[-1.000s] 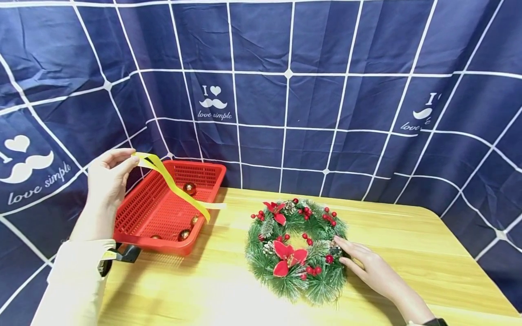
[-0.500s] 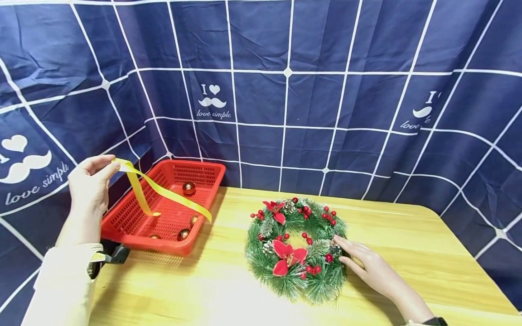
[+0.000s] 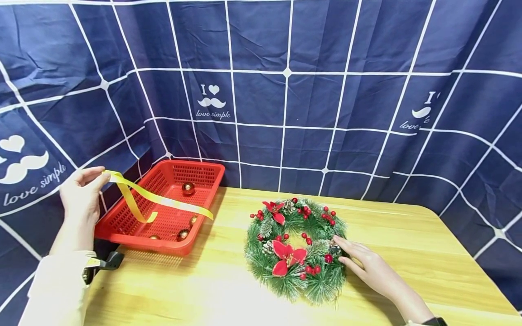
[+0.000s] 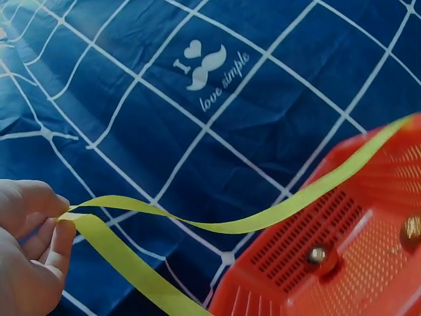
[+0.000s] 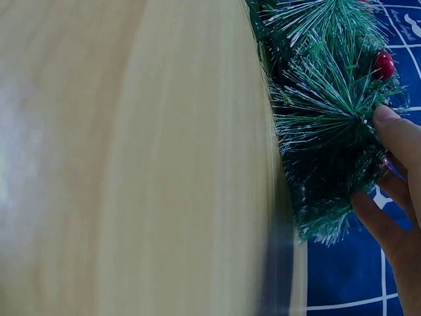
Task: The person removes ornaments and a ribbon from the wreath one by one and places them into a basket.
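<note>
My left hand pinches a yellow ribbon between thumb and fingertips, above the left rim of a red plastic basket. From the pinch, one ribbon tail crosses the basket to its right rim; the other hangs down inside and curls at its end. In the left wrist view, both strands of the ribbon spread from the fingertips. My right hand rests with fairly straight fingers at the right side of a green wreath with red berries, red flowers and pine cones. In the right wrist view, thumb and fingertips touch its edge.
Several shiny bauble balls, one a brown-gold bauble, lie in the basket. Basket and wreath stand on a light wooden table. A dark blue curtain with white grid lines hangs behind and on both sides.
My left hand has moved left and down with the ribbon, and one tail now drapes into the basket. The basket's left side has shifted leftward. My right hand and the wreath have stayed put.
</note>
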Demonstrator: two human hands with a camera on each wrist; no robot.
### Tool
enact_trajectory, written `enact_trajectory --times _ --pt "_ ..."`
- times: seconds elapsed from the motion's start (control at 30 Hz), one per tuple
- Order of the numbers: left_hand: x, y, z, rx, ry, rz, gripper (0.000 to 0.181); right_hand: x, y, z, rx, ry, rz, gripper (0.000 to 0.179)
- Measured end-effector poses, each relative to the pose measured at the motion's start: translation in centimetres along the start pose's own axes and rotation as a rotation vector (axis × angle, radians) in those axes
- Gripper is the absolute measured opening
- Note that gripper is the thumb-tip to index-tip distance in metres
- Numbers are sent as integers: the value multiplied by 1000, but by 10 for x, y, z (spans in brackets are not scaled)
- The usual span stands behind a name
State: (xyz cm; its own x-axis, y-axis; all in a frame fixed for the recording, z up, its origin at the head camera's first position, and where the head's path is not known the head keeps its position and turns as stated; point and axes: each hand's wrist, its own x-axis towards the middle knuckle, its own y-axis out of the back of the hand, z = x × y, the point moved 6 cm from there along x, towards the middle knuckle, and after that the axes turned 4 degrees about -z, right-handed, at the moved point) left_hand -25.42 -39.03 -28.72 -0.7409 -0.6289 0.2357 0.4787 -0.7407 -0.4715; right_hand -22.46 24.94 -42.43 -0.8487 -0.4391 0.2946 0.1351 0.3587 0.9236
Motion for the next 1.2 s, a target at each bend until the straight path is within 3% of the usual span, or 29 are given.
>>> enact_trajectory --times 0.13,0.27,0.33,0.47,0.67,0.87,1.03,1.07,1.2 --pt "-3 3 -5 154 3 -19 26 -1 1 0 0 17 7 52" --pt "-7 -2 -11 346 -4 -72 26 -1 3 -1 8 55 31 52" --pt "-9 -5 -13 399 -3 -102 26 -1 4 -2 9 77 42 52" --pt "-13 -9 -19 404 -7 -162 24 -1 5 -4 6 99 54 51" --pt "-15 -20 -28 458 -89 -306 19 -2 5 -2 16 81 52 50" --pt "-20 -33 -36 407 -112 -394 22 -1 4 -2 16 80 42 50" --pt "-28 -42 -41 505 -111 -407 19 0 4 -4 11 74 42 51" --pt "-33 -47 -38 565 -110 -406 18 0 5 -4 12 68 44 51" --pt "-48 -66 -41 615 -135 -513 26 0 5 -4 11 59 41 51"
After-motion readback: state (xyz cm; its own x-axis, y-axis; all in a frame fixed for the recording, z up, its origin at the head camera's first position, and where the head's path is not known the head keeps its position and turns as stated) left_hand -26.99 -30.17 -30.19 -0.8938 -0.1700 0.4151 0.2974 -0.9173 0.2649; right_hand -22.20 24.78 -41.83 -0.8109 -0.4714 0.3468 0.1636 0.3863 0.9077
